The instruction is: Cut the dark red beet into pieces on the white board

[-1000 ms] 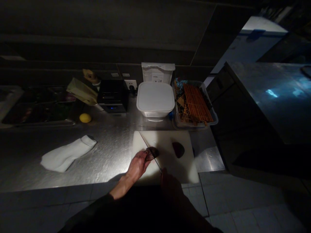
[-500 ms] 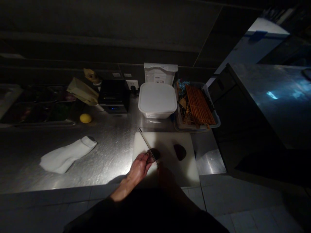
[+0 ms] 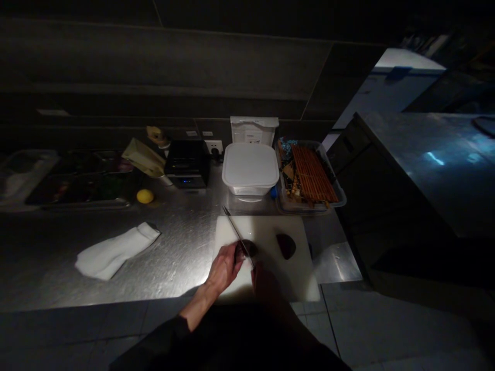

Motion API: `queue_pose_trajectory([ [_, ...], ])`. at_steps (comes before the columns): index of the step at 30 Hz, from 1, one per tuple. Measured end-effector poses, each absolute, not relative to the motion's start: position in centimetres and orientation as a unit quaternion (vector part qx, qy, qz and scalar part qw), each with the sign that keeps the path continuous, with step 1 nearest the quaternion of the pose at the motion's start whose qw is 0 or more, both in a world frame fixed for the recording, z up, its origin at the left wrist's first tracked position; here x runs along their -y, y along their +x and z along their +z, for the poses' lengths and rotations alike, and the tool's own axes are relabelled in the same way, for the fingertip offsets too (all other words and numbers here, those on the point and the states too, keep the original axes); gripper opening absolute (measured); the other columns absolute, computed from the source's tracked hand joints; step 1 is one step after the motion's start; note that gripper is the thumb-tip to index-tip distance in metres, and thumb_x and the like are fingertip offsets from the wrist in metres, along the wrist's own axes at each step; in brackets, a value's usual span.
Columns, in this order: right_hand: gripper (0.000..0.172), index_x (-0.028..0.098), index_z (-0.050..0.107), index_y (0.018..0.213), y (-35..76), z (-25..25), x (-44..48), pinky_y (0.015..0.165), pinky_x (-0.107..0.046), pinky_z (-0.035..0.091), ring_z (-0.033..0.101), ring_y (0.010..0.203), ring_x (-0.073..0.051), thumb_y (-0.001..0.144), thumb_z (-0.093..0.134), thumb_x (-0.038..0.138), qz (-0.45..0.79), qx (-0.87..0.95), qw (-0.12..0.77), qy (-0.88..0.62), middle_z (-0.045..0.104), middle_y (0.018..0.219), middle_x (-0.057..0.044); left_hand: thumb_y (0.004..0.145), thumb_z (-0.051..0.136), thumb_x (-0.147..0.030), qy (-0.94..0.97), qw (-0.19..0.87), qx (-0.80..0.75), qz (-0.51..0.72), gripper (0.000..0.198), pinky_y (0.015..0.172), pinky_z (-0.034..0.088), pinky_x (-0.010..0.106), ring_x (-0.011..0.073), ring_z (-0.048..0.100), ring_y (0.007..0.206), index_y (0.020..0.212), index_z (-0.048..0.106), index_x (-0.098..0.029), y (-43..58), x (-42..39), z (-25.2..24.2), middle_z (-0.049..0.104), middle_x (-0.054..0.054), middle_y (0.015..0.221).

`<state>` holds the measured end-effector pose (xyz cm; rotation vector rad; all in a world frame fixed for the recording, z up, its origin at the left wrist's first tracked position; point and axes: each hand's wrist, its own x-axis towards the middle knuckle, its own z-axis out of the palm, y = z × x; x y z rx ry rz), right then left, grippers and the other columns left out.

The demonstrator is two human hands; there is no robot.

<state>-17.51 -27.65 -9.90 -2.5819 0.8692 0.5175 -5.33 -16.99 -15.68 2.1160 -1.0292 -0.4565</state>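
On a white cutting board (image 3: 299, 275), my left hand (image 3: 224, 268) is closed with its fingertips on a dark, rounded piece of food (image 3: 250, 248). My right hand (image 3: 263, 280), in shadow, grips a knife (image 3: 234, 226) by its handle. The blade lies across the dark piece and points away to the upper left, its tip beyond the board's far edge. A second dark piece, half-round (image 3: 286, 246), rests on the right side of the board. The light is too dim to tell what kind of food it is.
Behind the board stand a white lidded tub (image 3: 250, 164) and a clear bin (image 3: 340, 198) holding a brown slatted mat (image 3: 314, 172). Leftward are a black machine (image 3: 187, 162), a lemon (image 3: 145, 196), a folded white cloth (image 3: 116, 251) and trays of ingredients (image 3: 91, 203).
The view has tilted, so things sit slightly lower in the picture. Both hands stay at the dark piece, with the knife still across it at nearly the same angle.
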Motion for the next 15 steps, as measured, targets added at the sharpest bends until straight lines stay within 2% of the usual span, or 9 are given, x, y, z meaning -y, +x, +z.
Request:
queue_pose_trajectory([
  [4,0.038,0.014,0.058,0.118,-18.8,-10.0,28.6,0.079,-0.037,0.055,0.064,0.087,-0.017,0.094,0.055,0.044,0.184,-0.325,0.232,-0.898,0.065,0.104,-0.007,0.082,0.062,-0.032,0.758,0.493,0.305,-0.299,0.050,0.107,0.042,0.053,0.0284,0.058,0.117,0.127,0.051,-0.015,-4.0,16.0,-15.7,0.062,0.016,0.125],
  [7,0.039,0.014,0.055,0.124,-20.1,-10.1,29.2,0.082,-0.037,0.053,0.065,0.089,-0.018,0.097,0.049,0.042,0.169,-0.332,0.274,-0.887,0.067,0.104,-0.008,0.083,0.060,-0.038,0.681,0.576,0.242,-0.382,0.048,0.105,0.046,0.048,0.0249,0.062,0.114,0.124,0.052,-0.014,-3.2,15.5,-15.4,0.064,0.015,0.124],
  [12,0.039,0.010,0.051,0.128,-22.6,-10.2,29.8,0.077,-0.030,0.046,0.067,0.089,-0.022,0.100,0.034,0.032,0.129,-0.360,0.339,-0.859,0.071,0.099,-0.015,0.082,0.064,-0.043,0.627,0.616,0.183,-0.440,0.049,0.104,0.045,0.044,0.0239,0.062,0.114,0.122,0.055,-0.016,-2.4,15.7,-14.2,0.065,0.012,0.125],
  [15,0.042,0.010,0.048,0.126,-24.0,-9.8,30.0,0.069,-0.029,0.044,0.068,0.081,-0.023,0.101,0.026,0.034,0.103,-0.380,0.380,-0.837,0.071,0.092,-0.014,0.082,0.061,-0.045,0.652,0.596,0.183,-0.432,0.048,0.094,0.049,0.041,0.0235,0.065,0.106,0.118,0.057,-0.015,-1.9,15.9,-13.9,0.068,0.012,0.117],
])
